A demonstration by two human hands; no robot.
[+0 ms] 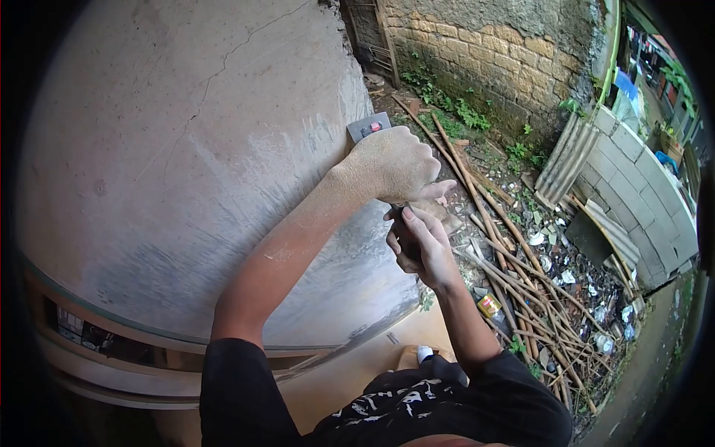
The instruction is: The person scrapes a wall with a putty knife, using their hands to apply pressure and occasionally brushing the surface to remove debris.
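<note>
The person's left arm stretches diagonally across the wall (223, 134), the left hand (395, 164) bent at the wrist over a grey plate (359, 130); its grip is hidden, so its closure cannot be told. Just below, the raised right hand (421, 246) is clamped around a dark object (407, 237).

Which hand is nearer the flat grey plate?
The left hand, its back coated in pale dust: it overlaps the flat grey plate in view; the right hand is lower, curled round a dark object.
</note>
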